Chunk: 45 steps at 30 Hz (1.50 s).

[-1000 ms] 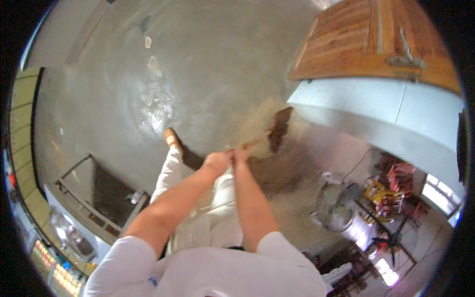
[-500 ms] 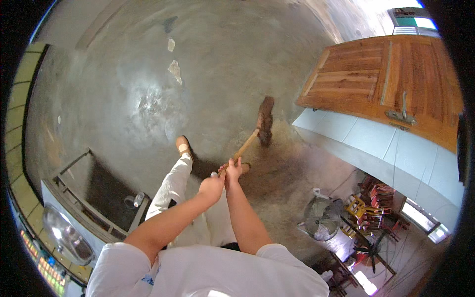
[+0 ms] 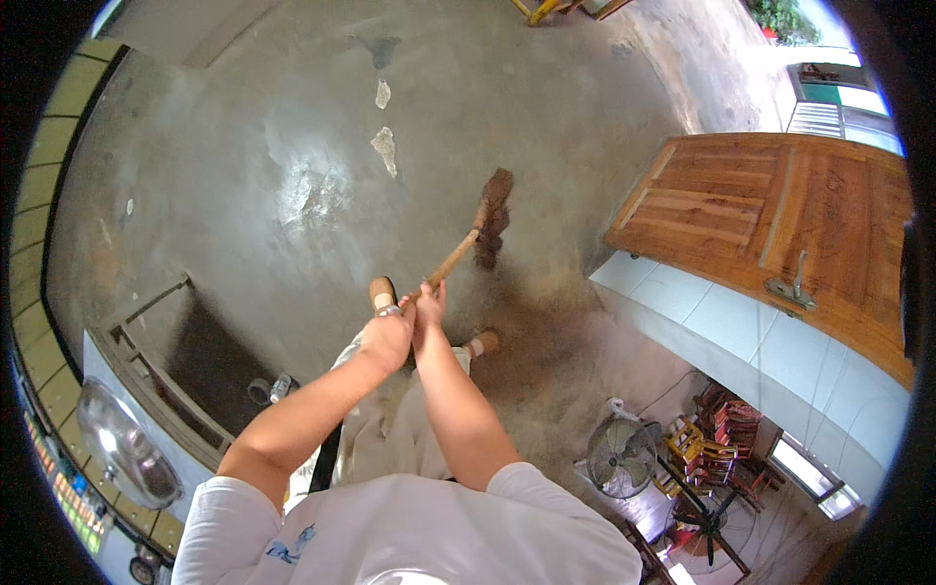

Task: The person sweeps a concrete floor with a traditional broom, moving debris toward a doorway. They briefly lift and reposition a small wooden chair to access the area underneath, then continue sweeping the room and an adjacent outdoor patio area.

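Both my hands grip a broom with a pale wooden handle and a brown fibre head [image 3: 495, 219]. My left hand [image 3: 387, 339] is closed round the handle's end nearest my body. Just beyond it, almost touching it, my right hand [image 3: 429, 302] is wrapped round the handle. From there the broom slants forward and to the right, and its head lies on the grey concrete floor [image 3: 292, 117]. My shoes show beneath my hands, the left one [image 3: 382, 291] farther forward than the right one [image 3: 483, 341].
On the right stands a white-tiled counter [image 3: 682, 292] with wooden doors [image 3: 741, 214]. A standing fan [image 3: 622, 456] and stacked chairs [image 3: 726, 429] are behind it, at lower right. A metal frame [image 3: 166, 390] and a shiny round bowl-like thing [image 3: 127, 444] are at left. Pale patches [image 3: 384, 151] mark the floor.
The broom head has swept left across the floor, and both hands have shifted left with the handle. My view has tilted, so more of the far floor and my right shoe show.
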Each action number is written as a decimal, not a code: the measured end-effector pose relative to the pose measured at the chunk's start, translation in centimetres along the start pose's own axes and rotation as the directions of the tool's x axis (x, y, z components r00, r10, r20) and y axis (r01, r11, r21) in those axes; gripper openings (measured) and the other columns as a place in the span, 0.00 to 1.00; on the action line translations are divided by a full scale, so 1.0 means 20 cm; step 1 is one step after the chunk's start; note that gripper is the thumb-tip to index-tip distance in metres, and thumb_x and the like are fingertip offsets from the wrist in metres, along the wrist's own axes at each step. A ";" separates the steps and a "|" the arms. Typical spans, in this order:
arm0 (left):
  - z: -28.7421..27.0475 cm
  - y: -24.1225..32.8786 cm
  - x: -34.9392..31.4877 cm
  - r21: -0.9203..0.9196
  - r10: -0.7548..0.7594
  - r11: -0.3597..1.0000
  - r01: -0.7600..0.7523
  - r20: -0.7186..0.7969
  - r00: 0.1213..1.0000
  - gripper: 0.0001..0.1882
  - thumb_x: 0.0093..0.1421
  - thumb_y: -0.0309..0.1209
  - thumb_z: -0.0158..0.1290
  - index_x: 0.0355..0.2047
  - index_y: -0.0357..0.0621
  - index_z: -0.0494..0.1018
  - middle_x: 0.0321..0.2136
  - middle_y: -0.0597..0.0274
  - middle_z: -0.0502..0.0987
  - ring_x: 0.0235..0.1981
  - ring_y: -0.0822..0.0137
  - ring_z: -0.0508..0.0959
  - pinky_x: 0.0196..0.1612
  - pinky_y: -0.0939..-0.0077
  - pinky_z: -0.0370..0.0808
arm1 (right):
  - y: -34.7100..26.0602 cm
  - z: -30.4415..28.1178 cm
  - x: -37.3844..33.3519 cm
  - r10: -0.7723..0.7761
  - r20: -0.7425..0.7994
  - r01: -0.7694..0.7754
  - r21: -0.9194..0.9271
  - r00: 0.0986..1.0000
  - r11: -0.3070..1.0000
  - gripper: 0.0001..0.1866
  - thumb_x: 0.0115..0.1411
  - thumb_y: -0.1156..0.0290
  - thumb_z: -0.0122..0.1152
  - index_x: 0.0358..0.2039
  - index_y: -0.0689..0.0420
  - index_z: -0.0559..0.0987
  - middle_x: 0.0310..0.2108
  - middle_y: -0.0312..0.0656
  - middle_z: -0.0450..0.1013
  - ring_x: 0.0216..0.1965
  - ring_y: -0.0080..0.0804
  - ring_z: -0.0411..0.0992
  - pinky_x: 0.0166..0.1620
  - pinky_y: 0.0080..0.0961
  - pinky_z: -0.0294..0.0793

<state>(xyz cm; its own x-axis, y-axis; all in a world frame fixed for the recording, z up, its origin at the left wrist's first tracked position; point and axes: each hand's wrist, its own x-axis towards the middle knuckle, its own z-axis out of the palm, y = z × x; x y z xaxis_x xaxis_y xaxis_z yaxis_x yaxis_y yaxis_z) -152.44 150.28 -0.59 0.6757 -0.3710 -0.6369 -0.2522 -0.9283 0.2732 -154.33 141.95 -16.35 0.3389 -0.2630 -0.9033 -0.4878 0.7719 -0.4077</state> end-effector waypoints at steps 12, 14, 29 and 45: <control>-0.03 0.36 0.14 0.048 0.136 0.988 -0.145 0.159 0.978 0.10 0.51 0.29 0.49 0.34 0.43 0.74 0.35 0.55 0.76 0.35 0.61 0.78 0.34 0.69 0.76 | -0.23 -0.45 0.00 0.311 0.128 -0.322 0.077 0.942 0.944 0.25 0.52 0.68 0.56 0.48 0.61 0.60 0.33 0.44 0.67 0.33 0.37 0.70 0.31 0.35 0.72; -0.03 0.39 0.20 -0.016 0.049 0.999 -0.047 0.182 0.982 0.12 0.51 0.29 0.49 0.38 0.43 0.73 0.37 0.57 0.76 0.38 0.62 0.77 0.36 0.70 0.75 | -0.21 -0.47 0.05 0.231 0.101 -0.239 0.076 0.968 0.968 0.25 0.51 0.68 0.56 0.47 0.62 0.61 0.34 0.44 0.67 0.33 0.36 0.70 0.32 0.36 0.72; -0.60 0.52 0.39 0.107 -0.054 0.993 0.058 -0.038 0.998 0.13 0.51 0.24 0.47 0.38 0.36 0.66 0.35 0.52 0.75 0.34 0.57 0.78 0.34 0.69 0.75 | -0.84 0.20 -0.03 0.137 0.308 -0.118 -0.082 0.942 0.990 0.15 0.44 0.75 0.55 0.34 0.55 0.65 0.22 0.37 0.65 0.22 0.30 0.66 0.24 0.27 0.67; -0.68 0.70 0.61 0.014 -0.190 0.981 0.191 0.198 0.961 0.13 0.52 0.27 0.49 0.40 0.42 0.74 0.44 0.54 0.72 0.43 0.63 0.75 0.40 0.73 0.74 | -0.85 -0.09 0.45 0.444 0.413 -0.510 0.059 0.795 0.858 0.37 0.44 0.77 0.55 0.54 0.57 0.49 0.37 0.49 0.64 0.31 0.41 0.69 0.31 0.38 0.72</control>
<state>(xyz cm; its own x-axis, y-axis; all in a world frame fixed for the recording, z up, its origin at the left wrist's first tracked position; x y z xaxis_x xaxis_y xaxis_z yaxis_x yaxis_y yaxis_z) -138.34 133.03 5.21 0.5603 -0.1848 -0.8074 -0.1276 -0.9824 0.1363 -144.44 125.37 -17.86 0.3850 0.3731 -0.8441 -0.5444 0.8304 0.1187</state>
